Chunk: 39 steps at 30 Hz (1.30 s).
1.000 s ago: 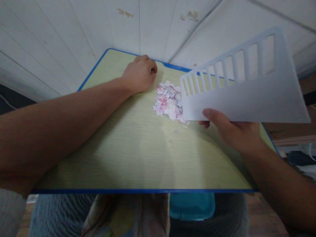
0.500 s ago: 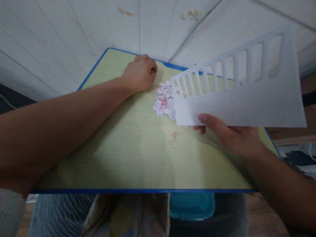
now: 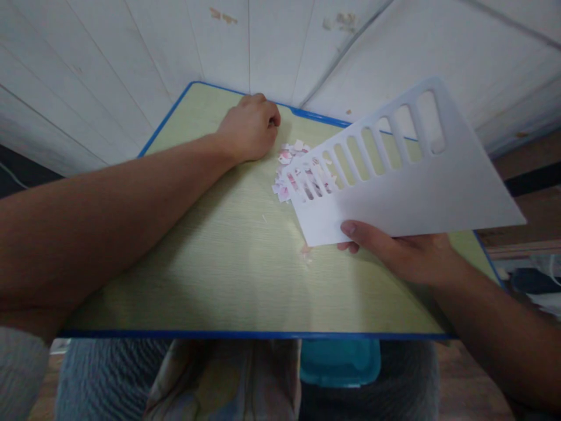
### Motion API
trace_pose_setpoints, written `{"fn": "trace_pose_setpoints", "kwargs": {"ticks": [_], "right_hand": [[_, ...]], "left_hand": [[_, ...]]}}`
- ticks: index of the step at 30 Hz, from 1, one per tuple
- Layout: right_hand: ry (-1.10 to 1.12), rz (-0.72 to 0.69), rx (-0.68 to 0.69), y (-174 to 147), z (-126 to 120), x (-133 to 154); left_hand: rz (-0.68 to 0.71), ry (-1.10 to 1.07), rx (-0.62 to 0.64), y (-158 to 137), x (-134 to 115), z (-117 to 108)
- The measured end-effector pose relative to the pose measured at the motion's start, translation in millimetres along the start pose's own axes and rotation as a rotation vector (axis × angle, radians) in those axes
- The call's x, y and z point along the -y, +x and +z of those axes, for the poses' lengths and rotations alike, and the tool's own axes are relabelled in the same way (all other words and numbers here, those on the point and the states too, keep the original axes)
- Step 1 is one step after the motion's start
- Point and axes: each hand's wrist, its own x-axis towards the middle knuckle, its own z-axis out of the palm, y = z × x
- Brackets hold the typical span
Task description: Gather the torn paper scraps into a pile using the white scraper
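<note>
A flat white sheet with a row of long rounded slots (image 3: 394, 204) is held up at a slant by its lower edge. My right hand (image 3: 394, 251) is closed on that edge, thumb in front and fingers behind. Beyond its left end lies a heap of small torn paper pieces (image 3: 284, 190), white with pink patches; the sheet covers part of it, and some pieces show through the slots. Left of the heap, near the back edge, my left hand (image 3: 252, 126) rests on the table as a loose fist, with no object visible in it.
The pale table (image 3: 210, 263) has a blue rim and stands against a white plank wall (image 3: 219, 47) with a cable (image 3: 342, 55) running down it. Below the front edge are a teal plastic container (image 3: 339, 362) and a patterned cloth (image 3: 223, 380) over my lap.
My right hand has tilted the slotted sheet and brought it lower and to the left, so its left end now overlaps more of the paper heap. My left hand has stayed in place.
</note>
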Motion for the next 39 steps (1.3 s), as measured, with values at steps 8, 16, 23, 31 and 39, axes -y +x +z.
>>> {"fn": "trace_pose_setpoints", "kwargs": {"ticks": [8, 16, 23, 31, 39], "right_hand": [[-0.043, -0.055, 0.031, -6, 3, 11], [-0.215, -0.148, 0.125, -24, 12, 18], [-0.202, -0.224, 0.160, -32, 16, 27], [-0.057, -0.202, 0.252, -26, 11, 31], [0.068, 0.012, 0.229, -20, 18, 34]], "left_hand": [[-0.028, 0.048, 0.023, -2, -12, -6], [-0.041, 0.044, 0.018, 0, -19, -5], [-0.038, 0.060, 0.028, 2, -17, -4], [-0.025, 0.059, 0.029, 4, -16, -4], [-0.052, 0.068, 0.045, -1, -24, -7]]}}
